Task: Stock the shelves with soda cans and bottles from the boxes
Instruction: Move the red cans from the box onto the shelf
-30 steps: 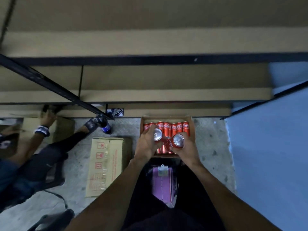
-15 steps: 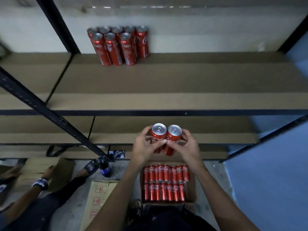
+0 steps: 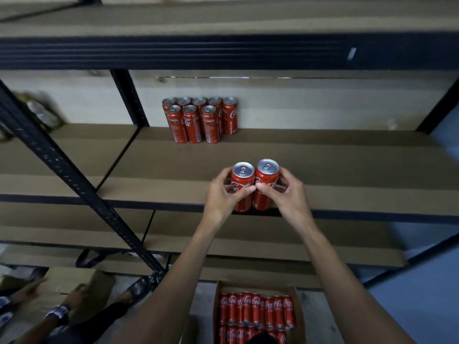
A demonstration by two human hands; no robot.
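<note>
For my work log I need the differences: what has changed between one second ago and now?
The left hand and right hand raised the left can and right can from the box up to the front edge of the shelf. Both grips held; nothing was let go. The box and the back cans stayed put.

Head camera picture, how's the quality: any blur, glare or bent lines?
Head view: dim, flat light; the two red aluminium soda cans at centre are sharp, their silver lids catching mild glare; the black metal shelf beam on top is streaked by motion blur; wide-angle distortion splays the black perforated upright diagonally; the lower-left corner is blurred and dark.
</note>
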